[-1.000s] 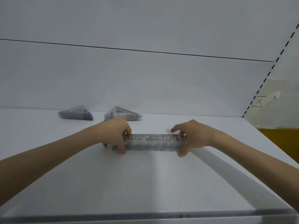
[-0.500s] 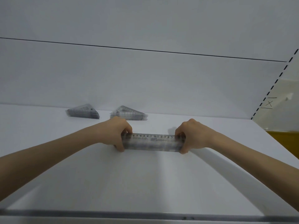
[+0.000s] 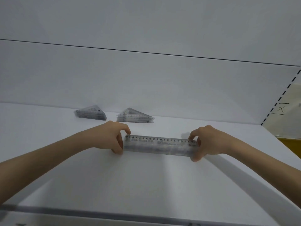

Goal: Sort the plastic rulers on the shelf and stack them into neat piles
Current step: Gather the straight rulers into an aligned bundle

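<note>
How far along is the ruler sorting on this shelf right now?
Done: two piles of triangular rulers, the left pile and the right pile, sit at the back of the shelf. In hand: the left hand and right hand grip the ends of a bundle of straight rulers. Left: probably just laying that bundle down as a neat third pile; no loose rulers show elsewhere.

The blurred ruler stack [image 3: 160,146] has ends partly hidden by left hand [image 3: 112,139] and right hand [image 3: 210,141].
</note>
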